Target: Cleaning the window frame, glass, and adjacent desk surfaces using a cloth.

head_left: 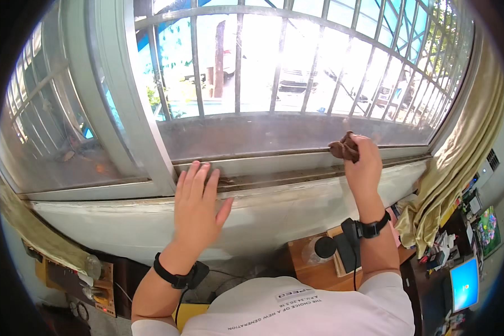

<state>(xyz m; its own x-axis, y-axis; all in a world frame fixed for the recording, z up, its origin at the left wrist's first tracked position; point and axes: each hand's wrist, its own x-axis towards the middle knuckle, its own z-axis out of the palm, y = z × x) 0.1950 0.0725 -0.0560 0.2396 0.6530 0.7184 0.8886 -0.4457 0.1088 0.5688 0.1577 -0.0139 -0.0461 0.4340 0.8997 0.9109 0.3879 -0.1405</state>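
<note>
A crumpled brown cloth (345, 148) is pinched in my right hand (365, 168), against the lower part of the window pane (274, 133) just above the bottom frame. My left hand (197, 207) rests with fingers spread on the window sill edge, its fingertips at the sliding track (285, 178) beside the upright frame (145, 106). Nothing is in the left hand. The track looks dirty, with brown grime along it. Each wrist wears a black strap with a small black box and a cable.
Metal bars (239, 61) stand outside the glass. A beige curtain (453, 162) hangs at the right. Below the sill are a wooden cabinet (299, 263) with a black-lidded clear jar (322, 250) and books, a lit monitor (465, 284) at right, and a wooden box-like unit (103, 285) at left.
</note>
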